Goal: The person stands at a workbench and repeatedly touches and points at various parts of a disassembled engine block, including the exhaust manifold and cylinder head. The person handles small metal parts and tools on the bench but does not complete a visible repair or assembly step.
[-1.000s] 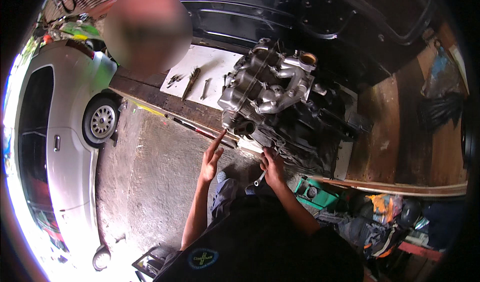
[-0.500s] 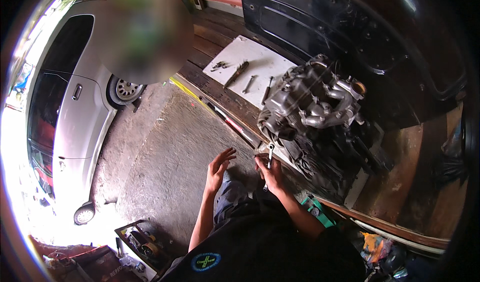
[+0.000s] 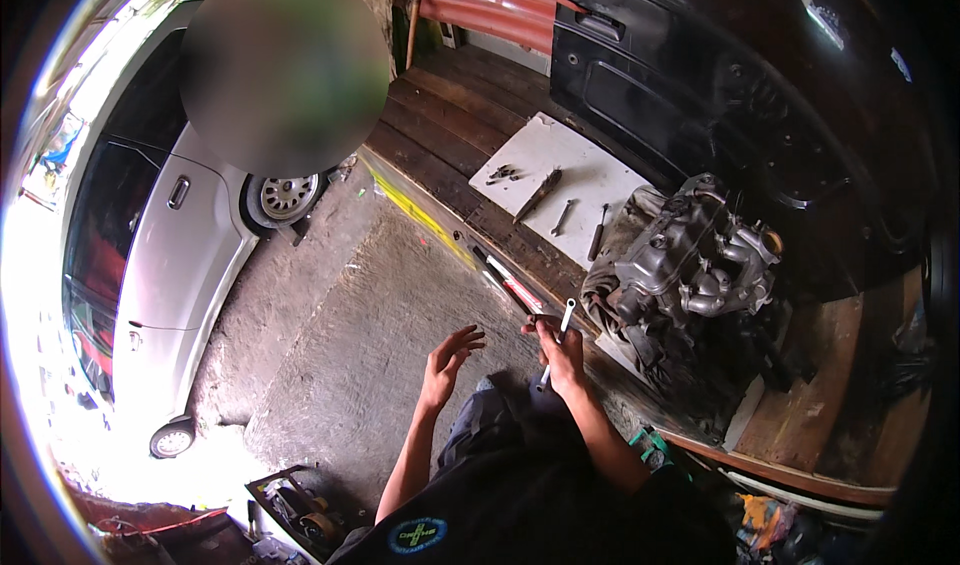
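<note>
My right hand [image 3: 566, 365] is closed around a slim silver wrench [image 3: 569, 312], its ring end pointing up past the fingers and its other end below the palm. Something small and dark may be at the fingertips, too small to make out. My left hand [image 3: 447, 367] hovers to the left of it, fingers apart and holding nothing. To the right, beyond the wrench, a metal engine [image 3: 668, 255] with curved manifold pipes rests on a grey cloth [image 3: 640, 210] on a wooden bench [image 3: 440, 130].
On the bench, a white board [image 3: 600, 177] carries a small spanner [image 3: 563, 217], a screwdriver [image 3: 598, 235], a dark long tool [image 3: 538, 196] and small dark parts [image 3: 502, 174]. A black panel [image 3: 680, 95] stands behind. At left are a silver car [image 3: 185, 255] and a person, blurred. A toolbox [image 3: 300, 510] sits below.
The view has turned, so bench, board and engine sit lower and farther right in the picture. My right hand still grips the wrench; my left hand stays open beside it.
</note>
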Tool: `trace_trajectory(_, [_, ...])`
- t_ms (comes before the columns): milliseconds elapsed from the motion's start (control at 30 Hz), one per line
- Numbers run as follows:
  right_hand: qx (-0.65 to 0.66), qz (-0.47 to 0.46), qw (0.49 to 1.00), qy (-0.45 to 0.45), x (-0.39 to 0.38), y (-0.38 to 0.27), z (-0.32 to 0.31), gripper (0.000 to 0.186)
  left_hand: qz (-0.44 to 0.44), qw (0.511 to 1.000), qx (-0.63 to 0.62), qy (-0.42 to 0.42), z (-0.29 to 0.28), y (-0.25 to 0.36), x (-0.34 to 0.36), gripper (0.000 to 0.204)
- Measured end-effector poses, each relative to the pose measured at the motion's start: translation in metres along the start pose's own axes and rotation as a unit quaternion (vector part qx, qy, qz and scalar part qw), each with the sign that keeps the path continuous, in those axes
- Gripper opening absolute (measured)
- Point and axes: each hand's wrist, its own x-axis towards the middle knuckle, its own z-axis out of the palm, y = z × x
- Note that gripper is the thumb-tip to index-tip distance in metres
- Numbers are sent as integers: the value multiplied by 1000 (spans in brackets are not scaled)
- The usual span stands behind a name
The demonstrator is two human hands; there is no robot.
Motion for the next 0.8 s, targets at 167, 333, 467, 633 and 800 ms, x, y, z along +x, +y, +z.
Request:
trace_trajectory(167, [123,32,992,-10,32,0,17,14,-14,1000,-10,14,-24,-8,24,43])
trace_trajectory(333, [133,40,990,11,87,-6,25,21,-15,1000,-1,14,-41,-7,69,42])
trace_trajectory(467, [99,49,990,84,146,-18,35,21,-18,999,32,-1,-62,6,124,40])
trace_trajectory(633, [96,95,979,155,232,-16,34,20,-14,999,45,-23,-90,25,205,35])
trace_trajectory(800, [8,51,984,173,295,-33,42,19,-14,995,97,-36,-96,32,289,32])
